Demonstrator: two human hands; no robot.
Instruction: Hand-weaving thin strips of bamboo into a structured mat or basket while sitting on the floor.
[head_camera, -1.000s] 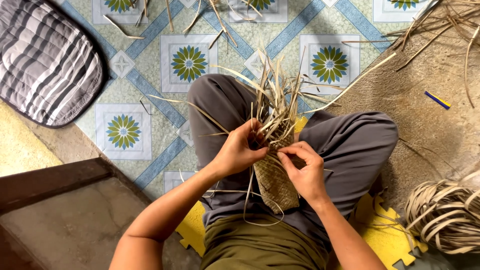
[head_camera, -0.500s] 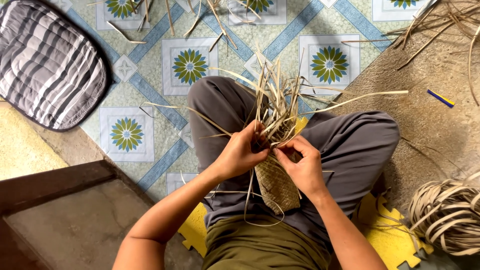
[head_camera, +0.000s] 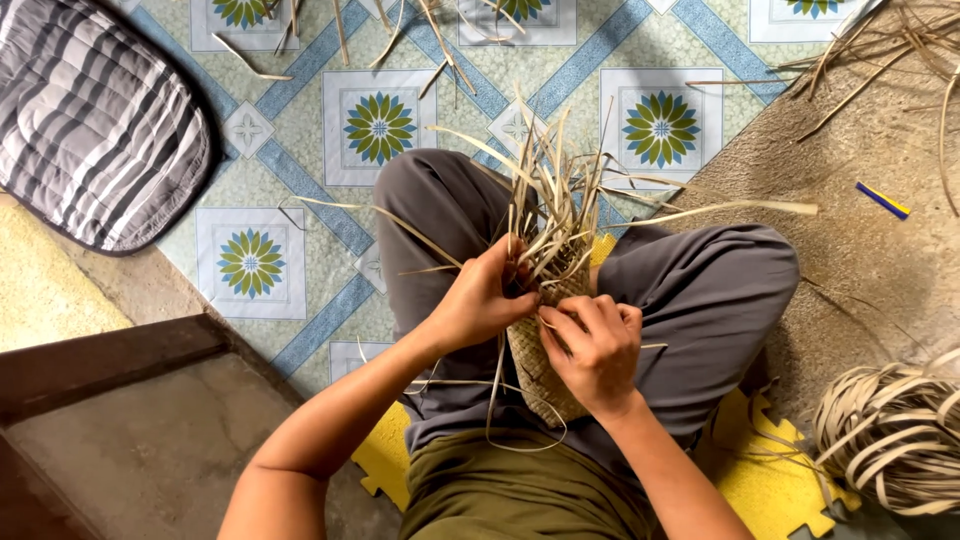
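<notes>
**Hands on a half-woven piece at frame centre**

Open tiled floor (head_camera: 300, 180) across the upper middle of the frame, scattered with loose dry strips. Hemmed at upper left by a grey striped cushion (head_camera: 90, 110), at lower left by a dark wooden edge (head_camera: 110, 360) over a concrete step. Bounded at right by a brown woven mat (head_camera: 880, 270) with a small blue and yellow stick (head_camera: 882, 200) on it, and at lower right by a coil of pale strips (head_camera: 895, 435). Yellow foam mat (head_camera: 770, 480) under the seated legs in grey trousers.

Woven piece (head_camera: 540, 365) in the lap at centre, finished part low, loose strip ends (head_camera: 550, 200) fanning upward toward the top of the frame. Left hand (head_camera: 485, 300) clenched on the strips at the upper left edge of the weave. Right hand (head_camera: 595, 350) just beside it, lying over the woven face, fingers (head_camera: 575, 320) pinching a strip. Both hands touching the piece, nearly meeting at its top.
</notes>
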